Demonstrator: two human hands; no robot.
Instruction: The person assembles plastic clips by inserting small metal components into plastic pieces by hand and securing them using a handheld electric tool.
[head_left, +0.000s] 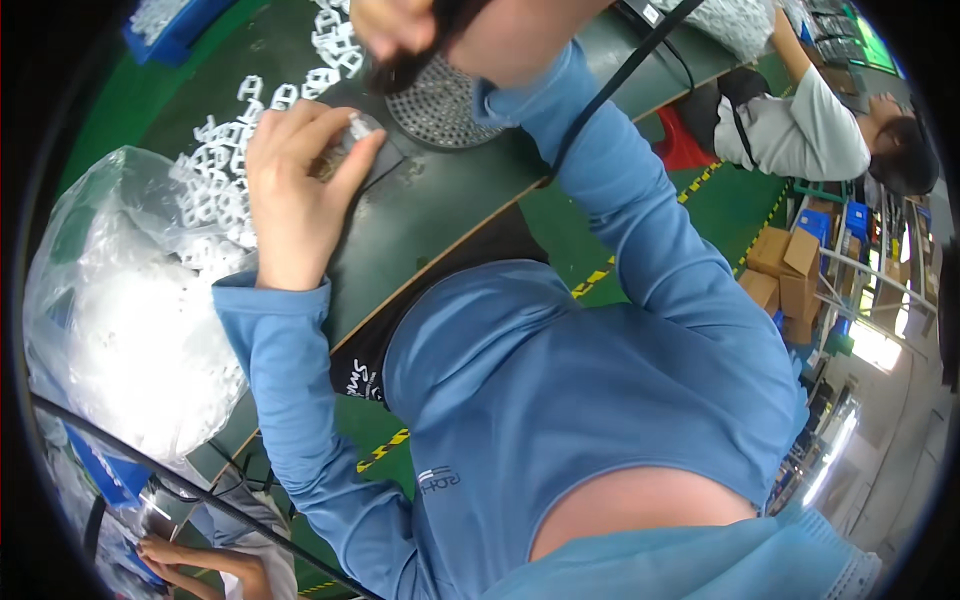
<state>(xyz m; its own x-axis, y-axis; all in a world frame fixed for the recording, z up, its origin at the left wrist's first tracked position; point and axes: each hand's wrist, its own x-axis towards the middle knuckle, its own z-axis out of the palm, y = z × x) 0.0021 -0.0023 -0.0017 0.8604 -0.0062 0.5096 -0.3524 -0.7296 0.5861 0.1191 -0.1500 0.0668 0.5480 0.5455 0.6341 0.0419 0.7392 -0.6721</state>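
My left hand rests on the green bench top, thumb and forefinger curled round a small grey-white part. The part sits at a grey block on the bench; the fingers partly hide it. At the top edge, my right hand is closed on a dark tool above the bench. Blur and the picture's edge hide the tool's kind. Close below that hand lies a round grey tray dotted with rows of small holes. White plastic frame-shaped pieces lie loose beyond my left hand.
A clear plastic bag bulges with white pieces at the left. A blue bin is at the upper left. A black cable crosses near my right forearm. Other people work at the right and lower left.
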